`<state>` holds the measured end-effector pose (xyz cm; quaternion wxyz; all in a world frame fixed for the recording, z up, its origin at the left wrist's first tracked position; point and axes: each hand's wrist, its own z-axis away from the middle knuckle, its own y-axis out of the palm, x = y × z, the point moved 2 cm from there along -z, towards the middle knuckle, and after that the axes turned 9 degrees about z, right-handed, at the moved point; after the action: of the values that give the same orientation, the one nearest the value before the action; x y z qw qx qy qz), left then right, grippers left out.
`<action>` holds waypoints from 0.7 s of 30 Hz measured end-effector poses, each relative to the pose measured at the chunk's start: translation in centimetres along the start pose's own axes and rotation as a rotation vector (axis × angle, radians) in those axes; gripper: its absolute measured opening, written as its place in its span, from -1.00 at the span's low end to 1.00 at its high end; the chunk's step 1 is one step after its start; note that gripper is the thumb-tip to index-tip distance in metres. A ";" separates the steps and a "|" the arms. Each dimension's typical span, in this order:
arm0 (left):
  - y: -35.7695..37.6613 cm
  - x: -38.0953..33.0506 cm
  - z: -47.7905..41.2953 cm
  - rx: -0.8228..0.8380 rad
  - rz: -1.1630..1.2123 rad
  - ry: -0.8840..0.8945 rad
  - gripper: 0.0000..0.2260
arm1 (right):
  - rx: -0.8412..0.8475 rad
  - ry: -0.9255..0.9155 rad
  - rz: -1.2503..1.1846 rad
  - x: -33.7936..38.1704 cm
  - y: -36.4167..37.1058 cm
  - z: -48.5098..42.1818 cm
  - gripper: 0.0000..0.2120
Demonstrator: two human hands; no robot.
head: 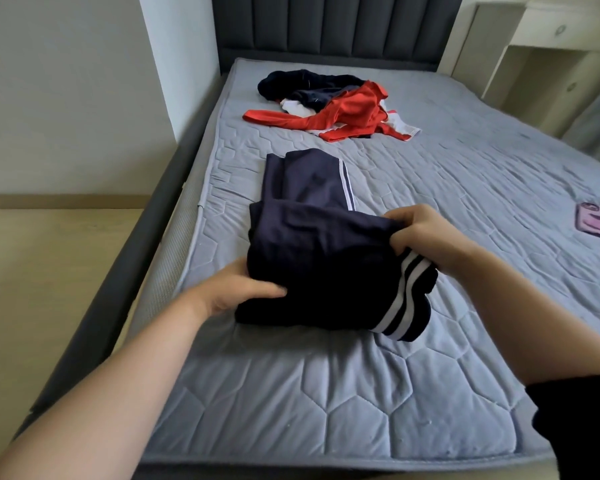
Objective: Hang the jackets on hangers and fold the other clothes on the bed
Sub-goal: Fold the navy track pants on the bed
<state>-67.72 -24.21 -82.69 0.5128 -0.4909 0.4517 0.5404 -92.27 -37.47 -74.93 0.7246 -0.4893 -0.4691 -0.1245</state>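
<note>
Dark navy track pants (323, 258) with white side stripes lie partly folded on the grey quilted mattress (291, 393). One end is doubled back over the legs, which stretch away from me. My left hand (238, 289) holds the left edge of the fold, fingers tucked under the cloth. My right hand (426, 233) pinches the top layer at the right edge, just above the striped part. Farther up the bed sits a loose heap of clothes (329, 105): a red garment, a navy one and some white fabric.
A pink flat object (598, 221) lies at the bed's right side. A dark padded headboard (333, 26) closes the far end. The wooden floor (49, 271) runs along the left of the bed frame. White shelving (541, 57) stands at the back right.
</note>
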 end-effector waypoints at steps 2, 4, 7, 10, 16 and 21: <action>0.4 0.5 -0.5 -0.176 0.055 0.056 -0.70 | 0.043 -0.012 -0.126 -0.4 0.0 -0.1 -0.74; 0.6 1.0 -1.0 -0.346 0.076 0.080 -0.83 | 0.048 0.026 -0.327 -1.5 0.2 -0.2 -0.82; 0.7 1.7 -1.6 -0.488 0.126 0.031 -0.94 | 0.107 0.180 -0.728 -3.8 1.4 -0.3 -0.61; 0.6 2.2 -2.2 -0.562 0.158 0.008 -0.97 | 0.275 0.168 -0.846 -5.3 3.2 0.0 -0.38; 0.5 2.4 -2.5 -0.605 0.188 -0.005 -0.95 | 0.416 0.106 -0.790 -5.6 5.0 0.3 -0.21; 0.4 2.1 -2.4 -0.580 0.215 -0.011 -0.94 | 0.605 -0.046 -0.557 -5.1 3.8 1.1 -0.23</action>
<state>-67.94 -26.33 -85.09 0.2936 -0.5630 0.3252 0.7008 -93.16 -36.14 -81.17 0.7638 -0.1109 -0.6150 -0.1614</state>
